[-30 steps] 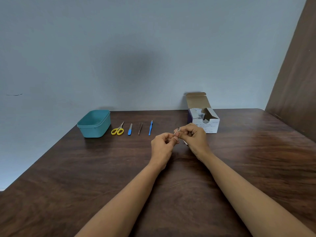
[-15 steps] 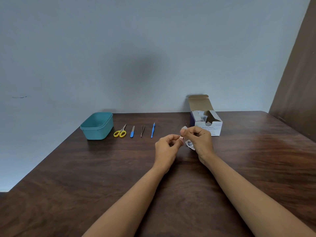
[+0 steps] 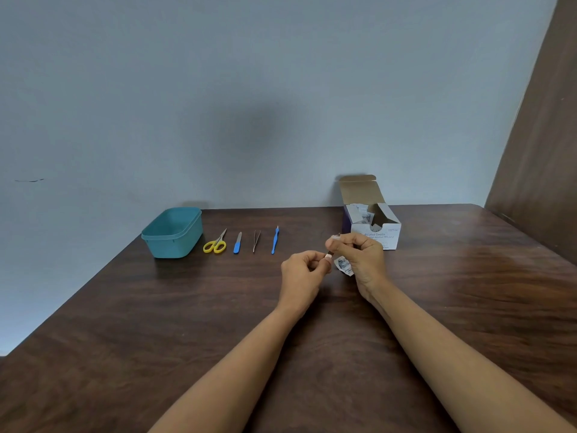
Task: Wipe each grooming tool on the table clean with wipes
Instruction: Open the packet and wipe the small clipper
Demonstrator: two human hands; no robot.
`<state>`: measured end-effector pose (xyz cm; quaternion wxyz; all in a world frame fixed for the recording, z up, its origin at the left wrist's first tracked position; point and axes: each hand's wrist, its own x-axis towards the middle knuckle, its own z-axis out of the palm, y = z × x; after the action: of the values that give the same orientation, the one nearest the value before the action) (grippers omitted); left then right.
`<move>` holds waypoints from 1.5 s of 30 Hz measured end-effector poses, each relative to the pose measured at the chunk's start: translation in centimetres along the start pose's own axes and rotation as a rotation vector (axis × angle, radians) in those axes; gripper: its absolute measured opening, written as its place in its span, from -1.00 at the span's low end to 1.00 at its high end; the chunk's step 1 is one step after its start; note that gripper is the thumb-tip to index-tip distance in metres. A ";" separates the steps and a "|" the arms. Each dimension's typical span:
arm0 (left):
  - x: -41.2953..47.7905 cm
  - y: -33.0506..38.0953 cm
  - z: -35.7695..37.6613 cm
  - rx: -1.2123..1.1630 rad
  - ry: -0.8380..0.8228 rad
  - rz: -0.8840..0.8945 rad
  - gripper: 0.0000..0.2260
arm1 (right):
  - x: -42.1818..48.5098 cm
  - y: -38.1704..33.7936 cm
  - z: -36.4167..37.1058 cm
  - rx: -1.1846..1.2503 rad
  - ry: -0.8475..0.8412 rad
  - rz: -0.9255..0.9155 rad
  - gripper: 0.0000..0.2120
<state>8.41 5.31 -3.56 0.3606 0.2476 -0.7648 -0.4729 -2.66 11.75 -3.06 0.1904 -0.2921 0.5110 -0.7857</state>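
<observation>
Hands meet above bench (image 3: 156,339).
L hand (image 3: 304,270) pinches small white wipe (image 3: 327,255); R hand (image 3: 362,257) fingers (image 3: 352,242) curled on torn packet (image 3: 343,265). Scissors (image 3: 215,245) lie nr tub (image 3: 171,245).

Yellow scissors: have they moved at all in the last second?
No. The yellow scissors still lie just right of the teal tub, with the same gap; only the view shifted.

Forearms extended forward, left hand (image 3: 302,270) and right hand (image 3: 363,260) close together, curled fingers pinching a wipe (image 3: 335,236)
</observation>
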 end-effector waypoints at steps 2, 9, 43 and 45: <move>0.0 0.0 0.1 0.004 0.000 0.000 -0.86 | 0.1 0.1 0.0 -0.005 0.025 -0.018 -0.84; 0.1 0.0 0.1 0.012 0.018 0.002 -0.87 | 0.1 0.1 -0.2 -0.027 -0.038 -0.022 -0.94; 0.1 0.1 -0.1 -0.071 0.026 -0.063 -0.84 | 0.3 0.1 0.0 -0.048 0.012 -0.008 -0.90; 0.1 0.2 -0.1 -0.069 0.021 -0.067 -0.85 | 0.2 0.1 0.0 -0.059 -0.001 -0.025 -0.91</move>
<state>8.39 5.26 -3.31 0.3609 0.2651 -0.7356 -0.5084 -2.83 11.57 -3.04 0.1721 -0.3046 0.5299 -0.7725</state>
